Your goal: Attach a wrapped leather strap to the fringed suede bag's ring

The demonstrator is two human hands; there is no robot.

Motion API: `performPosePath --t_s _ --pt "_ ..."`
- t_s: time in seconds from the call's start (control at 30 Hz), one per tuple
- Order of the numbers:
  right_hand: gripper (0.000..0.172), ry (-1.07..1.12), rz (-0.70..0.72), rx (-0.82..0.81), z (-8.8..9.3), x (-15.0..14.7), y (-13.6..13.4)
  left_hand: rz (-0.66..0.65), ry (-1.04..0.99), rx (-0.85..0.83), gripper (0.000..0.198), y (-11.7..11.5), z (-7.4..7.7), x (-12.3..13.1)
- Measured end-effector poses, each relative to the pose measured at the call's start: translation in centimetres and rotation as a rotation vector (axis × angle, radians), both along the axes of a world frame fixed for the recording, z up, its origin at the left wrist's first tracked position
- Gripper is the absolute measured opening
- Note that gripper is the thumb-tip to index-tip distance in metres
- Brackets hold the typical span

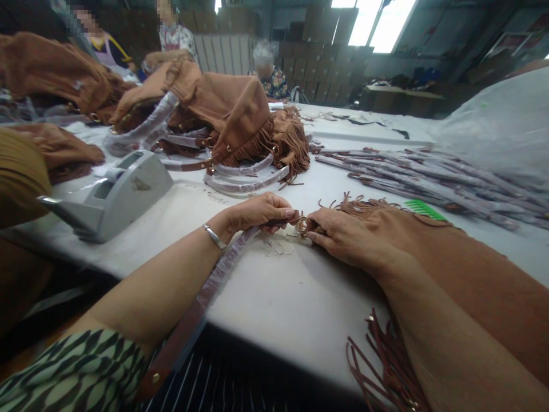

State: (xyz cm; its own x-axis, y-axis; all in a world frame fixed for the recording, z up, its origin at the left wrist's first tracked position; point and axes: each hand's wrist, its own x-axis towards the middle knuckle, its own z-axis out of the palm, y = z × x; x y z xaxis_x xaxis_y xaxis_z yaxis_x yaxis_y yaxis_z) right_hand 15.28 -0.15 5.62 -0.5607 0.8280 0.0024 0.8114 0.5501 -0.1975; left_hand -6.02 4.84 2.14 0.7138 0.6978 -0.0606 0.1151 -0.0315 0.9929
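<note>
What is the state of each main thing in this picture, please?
Strap: partly wrapped in clear film, held in left hand
Metal ring: at right hand, fastening unclear
Near bag: lying flat
Comb: partly hidden
Tape dispenser: upright
Other straps: wrapped, heaped
Other bags: piled, slumped

At the frame's centre, the fingers of the left hand point(268, 213) cover part of the wrapped strap point(221, 269), whose lower end is lost beside the patterned sleeve point(72, 372), itself cut by the lower left corner. The right hand point(343, 233) hides what its fingertips pinch beside the small metal ring point(301, 224); how ring and strap join is too small to tell. The right edge crops the brown suede point(446, 257), partly behind the right forearm; the bottom edge crops the dark tassels point(386, 366). At the left edge, a mustard cloth point(21, 171) is cut off. Marks on the background cartons point(326, 63) are blurred beyond reading.
</note>
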Motion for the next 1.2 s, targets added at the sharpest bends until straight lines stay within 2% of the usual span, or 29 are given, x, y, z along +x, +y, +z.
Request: performPosePath --t_s 0.2,0.5,0.83,1.07,1.2 --pt "0.014 -0.028 0.043 0.014 -0.5 0.1 0.1 -0.018 0.035 0.030 0.035 0.2 -0.2 0.1" --pt "0.016 -0.047 0.112 -0.028 -1.0 0.2 0.4 -0.111 0.012 -0.037 0.035 0.5 -0.8 0.1" --pt "0.024 -0.094 0.058 -0.118 -1.0 0.6 0.7 -0.147 0.063 -0.049 0.030 0.8 -1.5 0.5" --pt "0.025 0.004 0.082 -0.165 -1.0 1.2 1.1 -0.111 -0.011 -0.108 0.029 0.4 -1.1 0.8" --pt "0.028 0.086 0.120 -0.201 -0.8 1.6 1.2 -0.169 -0.141 -0.239 0.026 0.0 -1.2 1.2"
